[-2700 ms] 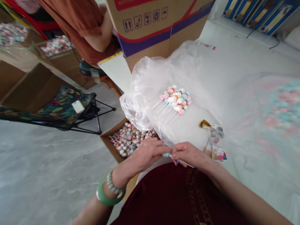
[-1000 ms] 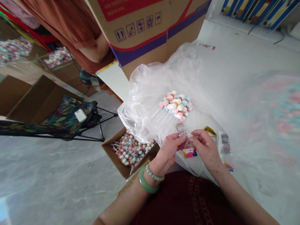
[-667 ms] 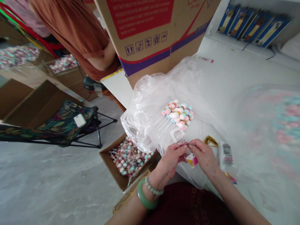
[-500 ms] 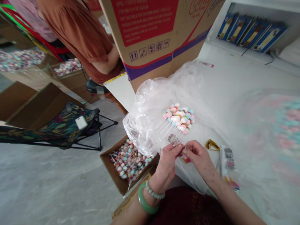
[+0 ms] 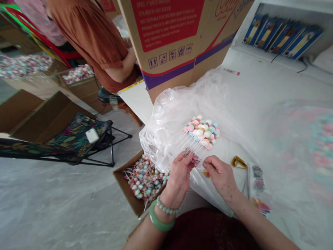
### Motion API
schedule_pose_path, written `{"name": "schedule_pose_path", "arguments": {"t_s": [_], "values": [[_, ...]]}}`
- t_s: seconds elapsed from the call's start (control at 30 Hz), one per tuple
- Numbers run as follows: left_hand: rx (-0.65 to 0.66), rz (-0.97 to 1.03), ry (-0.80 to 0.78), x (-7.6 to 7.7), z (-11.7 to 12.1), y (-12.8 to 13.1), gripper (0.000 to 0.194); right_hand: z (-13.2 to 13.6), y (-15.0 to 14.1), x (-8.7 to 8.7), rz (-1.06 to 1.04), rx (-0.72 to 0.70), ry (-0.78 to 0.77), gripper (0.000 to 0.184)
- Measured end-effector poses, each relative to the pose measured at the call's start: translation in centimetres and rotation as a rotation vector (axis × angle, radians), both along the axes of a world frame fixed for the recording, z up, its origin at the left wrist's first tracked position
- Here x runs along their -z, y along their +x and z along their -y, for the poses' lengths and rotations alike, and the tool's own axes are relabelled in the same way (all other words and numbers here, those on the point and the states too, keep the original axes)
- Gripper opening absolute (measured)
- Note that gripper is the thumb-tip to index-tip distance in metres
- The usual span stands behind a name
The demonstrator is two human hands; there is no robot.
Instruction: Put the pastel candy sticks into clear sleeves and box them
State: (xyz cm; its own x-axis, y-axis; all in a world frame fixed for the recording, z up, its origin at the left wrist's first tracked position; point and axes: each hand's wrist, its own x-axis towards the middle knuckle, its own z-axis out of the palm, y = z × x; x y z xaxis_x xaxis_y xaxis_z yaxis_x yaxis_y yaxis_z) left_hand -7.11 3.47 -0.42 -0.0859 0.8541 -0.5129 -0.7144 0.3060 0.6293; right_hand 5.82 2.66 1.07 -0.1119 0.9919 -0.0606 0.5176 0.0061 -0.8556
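Note:
My left hand (image 5: 179,180), with a jade bangle and a bead bracelet at the wrist, pinches a small printed plastic wrapper (image 5: 191,156). My right hand (image 5: 221,176) is just to the right, its fingertips close by the wrapper's lower end. Behind the wrapper, a bunch of pastel candy lollipops on white sticks (image 5: 201,132) lies on a transparent plastic bag (image 5: 166,135). Below my left hand stands a cardboard box (image 5: 125,184) full of similar lollipops. A strip of printed wrappers (image 5: 256,180) and a gold twist-tie bundle (image 5: 238,162) lie to the right.
A large cardboard carton (image 5: 169,34) stands ahead. A person in a rust-orange top (image 5: 88,41) is beyond it, near boxes of candy (image 5: 78,74). A folding stool (image 5: 75,139) holds a white phone (image 5: 92,135). Blue packages (image 5: 282,38) line a shelf.
My hands have drawn apart: the right no longer pinches the wrapper, which stays in my left hand. The view has drifted, so everything sits slightly differently in the picture.

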Motion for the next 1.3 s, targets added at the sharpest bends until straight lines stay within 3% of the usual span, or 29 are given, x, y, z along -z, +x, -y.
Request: {"name": "schedule_pose_path", "arguments": {"t_s": [0.13,0.33,0.43,0.63,0.77,0.9,1.03,1.3], "values": [[-0.056,0.116,0.010,0.4,0.0,-0.1,0.028,0.1,-0.7,0.3,0.009,0.028,0.002,0.017],[0.105,0.021,-0.044,-0.4,0.9,-0.1,0.026,-0.4,-0.8,0.4,-0.046,0.056,-0.002,0.020],[0.070,-0.031,-0.059,-0.5,0.6,-0.8,0.026,-1.3,-1.2,0.0,-0.315,0.134,-0.140,0.016],[-0.004,-0.061,-0.045,-0.5,-0.1,-2.4,0.029,-5.4,-3.4,0.2,-0.900,0.339,-0.656,0.012],[-0.026,0.004,-0.026,-1.0,-0.1,-2.6,0.023,-6.9,-3.7,0.6,-0.979,0.449,-0.652,0.010],[-0.034,0.040,0.009,-1.4,-0.2,-2.5,0.014,-5.3,-2.1,0.6,-0.913,0.448,-0.491,0.015],[-0.041,0.066,0.008,-1.8,-0.9,-2.3,0.008,-1.7,1.3,0.2,-0.594,0.321,-0.300,0.026],[-0.153,0.106,-0.083,-2.4,-2.8,-1.3,0.010,6.1,8.2,-1.2,-0.055,0.075,-0.297,0.039]]}}
